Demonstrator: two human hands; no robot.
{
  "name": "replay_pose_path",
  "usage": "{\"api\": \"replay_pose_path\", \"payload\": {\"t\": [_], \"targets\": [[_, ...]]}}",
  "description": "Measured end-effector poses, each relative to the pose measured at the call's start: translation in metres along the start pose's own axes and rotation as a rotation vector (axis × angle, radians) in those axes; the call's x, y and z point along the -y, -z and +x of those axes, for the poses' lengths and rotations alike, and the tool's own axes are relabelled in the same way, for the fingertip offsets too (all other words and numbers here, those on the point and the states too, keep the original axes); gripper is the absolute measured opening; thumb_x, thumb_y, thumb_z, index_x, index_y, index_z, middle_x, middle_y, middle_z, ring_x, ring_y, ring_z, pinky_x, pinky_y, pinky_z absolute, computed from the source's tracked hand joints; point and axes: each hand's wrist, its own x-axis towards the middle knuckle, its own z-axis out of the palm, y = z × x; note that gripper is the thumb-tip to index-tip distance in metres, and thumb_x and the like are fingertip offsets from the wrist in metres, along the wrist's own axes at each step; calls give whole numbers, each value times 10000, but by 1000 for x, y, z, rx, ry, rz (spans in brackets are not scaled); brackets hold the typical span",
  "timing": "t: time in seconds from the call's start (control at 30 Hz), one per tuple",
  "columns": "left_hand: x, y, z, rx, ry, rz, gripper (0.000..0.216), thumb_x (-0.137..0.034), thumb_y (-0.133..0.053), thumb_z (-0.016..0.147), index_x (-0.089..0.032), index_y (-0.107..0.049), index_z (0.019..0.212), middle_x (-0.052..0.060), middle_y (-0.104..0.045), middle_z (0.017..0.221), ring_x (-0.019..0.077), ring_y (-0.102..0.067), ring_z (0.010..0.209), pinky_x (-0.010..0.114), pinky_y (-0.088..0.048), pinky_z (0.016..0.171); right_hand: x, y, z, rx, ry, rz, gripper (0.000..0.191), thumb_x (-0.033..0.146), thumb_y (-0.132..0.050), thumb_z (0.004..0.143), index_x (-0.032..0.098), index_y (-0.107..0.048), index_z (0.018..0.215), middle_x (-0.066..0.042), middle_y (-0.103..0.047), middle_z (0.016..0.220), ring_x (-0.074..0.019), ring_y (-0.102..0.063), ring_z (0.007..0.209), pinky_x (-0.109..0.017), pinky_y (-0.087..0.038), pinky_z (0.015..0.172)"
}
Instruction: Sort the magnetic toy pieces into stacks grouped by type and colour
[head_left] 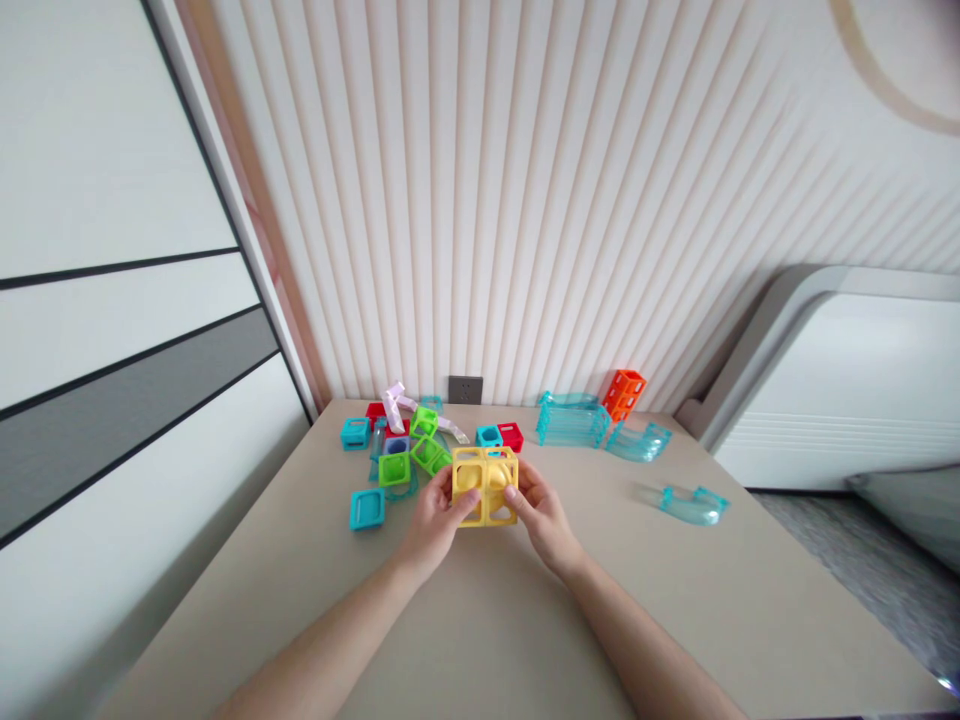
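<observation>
Two yellow open-frame toy blocks [485,478] sit side by side, held up over the middle of the table. My left hand [439,517] grips the left side, its thumb across the front. On the right side my right hand [546,515] is closed in the same way, thumb on the front face. The blocks touch along a seam in the middle; whether they are locked together I cannot tell. Just behind them lie a blue block [489,437] and a red block [511,437].
At the left are several green blocks [394,469], a blue square piece [367,509], a blue block [355,434] and a pale purple track piece [393,408]. Clear teal chutes [574,424], a curved chute [694,505] and an orange tower [624,395] stand at the right on the table [555,640].
</observation>
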Motion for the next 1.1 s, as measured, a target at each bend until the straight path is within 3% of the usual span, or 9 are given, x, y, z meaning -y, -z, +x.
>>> {"api": "replay_pose_path", "payload": {"t": [0.43, 0.8, 0.93, 1.0, 1.1], "targets": [[-6, -3, -3, 24, -6, -16, 488, -399, -791, 757, -169, -619, 1151, 121, -708, 1167, 303, -661, 1094, 402, -520, 937, -1, 5, -4, 36, -5, -43, 548, 503, -650, 879, 252, -562, 1358, -89, -672, 1258, -295, -608, 1186, -492, -477, 1032], [4, -2, -5, 51, -28, -18, 561, -333, -765, 800, -241, -485, 1277, 101, -629, 1309, 279, -592, 1226, 393, -473, 1027, -11, 15, -3, -3, 139, -411, 481, 426, -549, 958, 254, -516, 1406, -82, -632, 1315, -276, -590, 1169, -455, -460, 1035], [7, -3, -7, -11, -108, 59, 541, -300, -765, 796, -239, -498, 1263, 99, -614, 1315, 276, -589, 1228, 394, -449, 1052, -14, 17, -1, -80, 224, -524, 432, 397, -559, 955, 259, -558, 1364, -95, -614, 1307, -282, -575, 1164, -442, -465, 1019], [8, -3, -7, -63, -141, 111, 528, -294, -781, 774, -228, -523, 1230, 98, -626, 1288, 280, -599, 1207, 388, -450, 1043, -16, 16, -3, -122, 258, -575, 492, 385, -586, 939, 261, -507, 1409, -110, -592, 1322, -286, -563, 1178, -446, -463, 1020], [10, -1, -7, -121, -202, 195, 537, -283, -810, 730, -224, -560, 1201, 103, -625, 1263, 297, -592, 1199, 392, -444, 1041, -20, 9, -9, -81, 258, -615, 650, 378, -635, 909, 264, -376, 1494, -128, -536, 1389, -296, -529, 1240, -454, -447, 1047]]}}
